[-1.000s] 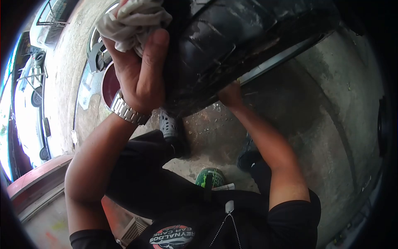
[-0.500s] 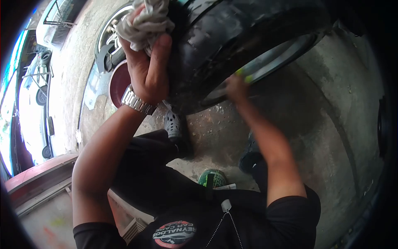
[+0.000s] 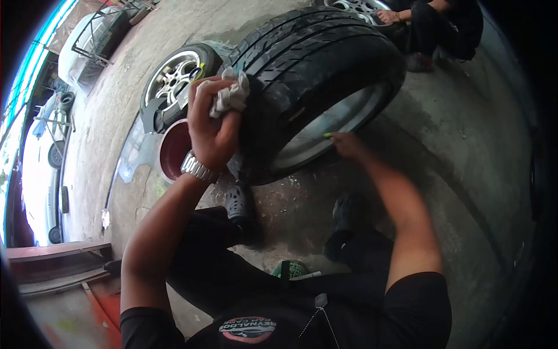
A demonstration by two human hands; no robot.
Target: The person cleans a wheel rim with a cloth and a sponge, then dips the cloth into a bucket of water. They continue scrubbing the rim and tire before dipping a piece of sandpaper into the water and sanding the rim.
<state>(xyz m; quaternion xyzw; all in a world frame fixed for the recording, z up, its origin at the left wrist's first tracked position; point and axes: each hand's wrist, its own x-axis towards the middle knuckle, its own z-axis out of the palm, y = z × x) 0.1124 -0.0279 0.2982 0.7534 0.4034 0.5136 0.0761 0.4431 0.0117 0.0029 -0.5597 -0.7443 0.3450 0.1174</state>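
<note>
A black tire mounted on a silver wheel rim stands tilted in front of me. My left hand is closed around a crumpled whitish rag at the left side of the tread. Inside the open face of the rim, my right hand is closed on a small tool with a bright yellow-green end. The fingers cover most of that tool, and I cannot tell its kind.
A dark red bucket stands left of the tire, beside another wheel on the concrete floor. At upper right, a co-worker's hand touches a further wheel. A reddish bench is at lower left.
My view has tilted up, bringing the co-worker and more of the tire into sight. The right hand, blurred before, is still within the rim; the left keeps the rag at the tread.
</note>
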